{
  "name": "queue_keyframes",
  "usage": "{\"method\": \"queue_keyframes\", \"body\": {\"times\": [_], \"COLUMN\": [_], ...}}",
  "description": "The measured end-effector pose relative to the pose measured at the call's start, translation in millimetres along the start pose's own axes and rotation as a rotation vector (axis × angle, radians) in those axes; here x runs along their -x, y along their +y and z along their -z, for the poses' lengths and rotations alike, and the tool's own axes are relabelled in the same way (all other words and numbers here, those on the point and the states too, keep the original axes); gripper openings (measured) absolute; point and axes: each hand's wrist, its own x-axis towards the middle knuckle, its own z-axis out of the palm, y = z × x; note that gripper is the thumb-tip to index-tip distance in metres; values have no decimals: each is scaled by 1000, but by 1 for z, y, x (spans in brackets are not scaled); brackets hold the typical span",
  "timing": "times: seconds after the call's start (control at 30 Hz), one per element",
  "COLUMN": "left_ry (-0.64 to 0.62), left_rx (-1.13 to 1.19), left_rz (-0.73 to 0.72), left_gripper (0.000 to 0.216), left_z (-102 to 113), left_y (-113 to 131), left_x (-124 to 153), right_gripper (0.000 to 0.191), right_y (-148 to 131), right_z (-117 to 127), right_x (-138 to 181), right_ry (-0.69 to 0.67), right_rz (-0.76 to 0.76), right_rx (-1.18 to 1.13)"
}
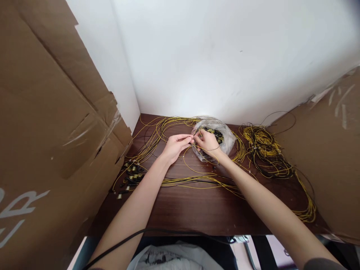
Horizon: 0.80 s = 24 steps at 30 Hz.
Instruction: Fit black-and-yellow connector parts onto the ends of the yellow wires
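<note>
My left hand (178,145) is closed in a pinch at the end of a thin yellow wire (185,159), left of a clear plastic bag (229,138). Close beside it, my right hand (206,141) has its fingers bent together over the bag's left part, at the same wire end. The exact piece between the fingertips is too small to make out. Inside the open bag lie small black and yellow parts (215,133). Yellow and black wires loop around the bag and run across the brown table (194,213).
A tangled bundle of yellow and black wires (263,146) lies at the right. Black connectors with pale ends (133,172) are heaped at the left. Cardboard (56,112) walls in the left side, and another cardboard panel (326,150) the right. Behind is a white wall (225,67).
</note>
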Motion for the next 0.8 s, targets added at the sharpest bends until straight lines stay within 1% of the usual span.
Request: {"method": "queue_keyframes", "body": {"times": [0.17, 0.27, 0.37, 0.47, 0.53, 0.6, 0.67, 0.73, 0.8], "left_ry": [-7, 0, 10, 3, 3, 25, 66, 113, 157], "left_rx": [-8, -19, -28, -24, -15, -15, -21, -15, 9], "left_rz": [-5, -9, -6, -2, -6, -20, -39, -69, -111], "left_gripper": [17, 16, 15, 16, 15, 15, 16, 18, 18], "left_z": [0, 0, 0, -1, -1, -1, -1, 0, 1], "left_y": [-1, -1, -1, 0, 3, 7, 12, 19, 26], "left_x": [-1, -2, -1, 0, 1, 3, 4, 6, 8], "right_gripper": [14, 15, 15, 17, 20, 23, 28, 31, 28], "right_y": [-3, -3, -1, 0, 0, -2, -5, -9, -13], "right_z": [-2, -4, -4, 1, 13, 32, 58, 87, 116], "right_x": [-4, -5, -4, 0, 4, 9, 16, 24, 36], "right_ry": [12, 27, 17, -44, -70, -40, 15, 89, 212], "right_rz": [-77, -94, -68, 10, 64, 108, 151, 154, 137], "right_rx": [68, 85, 50, -44, -75, -42, 10, 67, 115]}}
